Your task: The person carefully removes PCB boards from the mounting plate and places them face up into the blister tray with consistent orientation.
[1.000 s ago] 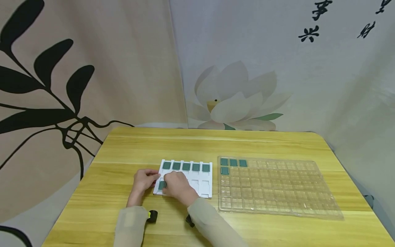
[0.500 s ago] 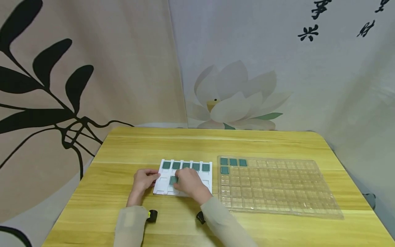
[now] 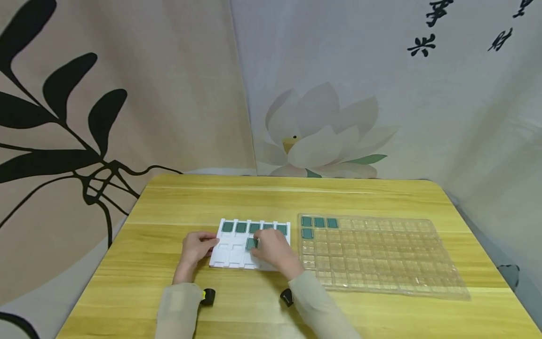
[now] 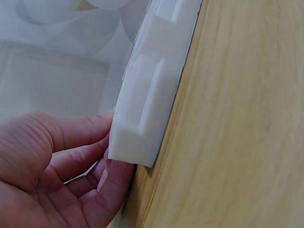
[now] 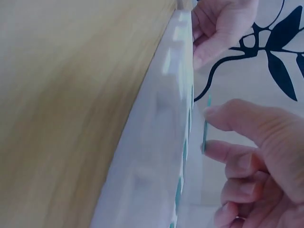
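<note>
Green chip (image 3: 251, 243) is pinched by R hand (image 3: 275, 252) over white tray (image 3: 223, 252), gripped at L edge by L hand (image 3: 196, 247); far row's filled w/ 5 chips (image 3: 241, 227). In transp. tray (image 3: 381, 259), 4 chips (image 3: 319, 222) are held.

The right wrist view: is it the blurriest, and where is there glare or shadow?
Right wrist view: yes, seemingly the softest, the table smeary, the white tray hazy with bright patches; left wrist view: the white tray pale, but wood grain visible; head view: small glints on the clear tray, a soft shadow beside the right sleeve.
</note>
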`<state>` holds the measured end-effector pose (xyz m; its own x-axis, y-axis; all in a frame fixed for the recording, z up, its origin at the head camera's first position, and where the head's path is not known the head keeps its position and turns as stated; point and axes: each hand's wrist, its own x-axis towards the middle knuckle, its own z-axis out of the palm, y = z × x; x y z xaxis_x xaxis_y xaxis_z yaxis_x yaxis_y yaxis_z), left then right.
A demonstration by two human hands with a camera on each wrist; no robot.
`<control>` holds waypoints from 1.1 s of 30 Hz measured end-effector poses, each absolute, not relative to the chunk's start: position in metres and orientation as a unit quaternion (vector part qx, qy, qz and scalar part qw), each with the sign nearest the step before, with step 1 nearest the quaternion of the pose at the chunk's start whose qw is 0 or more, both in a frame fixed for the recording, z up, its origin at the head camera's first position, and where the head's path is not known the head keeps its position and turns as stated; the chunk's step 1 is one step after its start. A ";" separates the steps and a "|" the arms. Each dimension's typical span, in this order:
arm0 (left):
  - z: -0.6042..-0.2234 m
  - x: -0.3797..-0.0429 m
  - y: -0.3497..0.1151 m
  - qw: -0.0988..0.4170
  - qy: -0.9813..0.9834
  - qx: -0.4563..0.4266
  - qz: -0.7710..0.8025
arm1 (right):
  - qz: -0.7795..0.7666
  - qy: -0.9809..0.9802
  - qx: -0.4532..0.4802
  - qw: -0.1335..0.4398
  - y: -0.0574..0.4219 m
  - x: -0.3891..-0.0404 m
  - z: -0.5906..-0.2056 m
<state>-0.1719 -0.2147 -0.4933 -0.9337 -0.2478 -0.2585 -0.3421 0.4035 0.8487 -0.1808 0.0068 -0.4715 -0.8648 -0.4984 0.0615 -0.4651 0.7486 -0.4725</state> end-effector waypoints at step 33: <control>-0.496 -0.173 -0.216 0.046 0.831 -0.183 0.523 | -0.232 0.953 -0.192 -0.035 0.123 -0.209 -0.475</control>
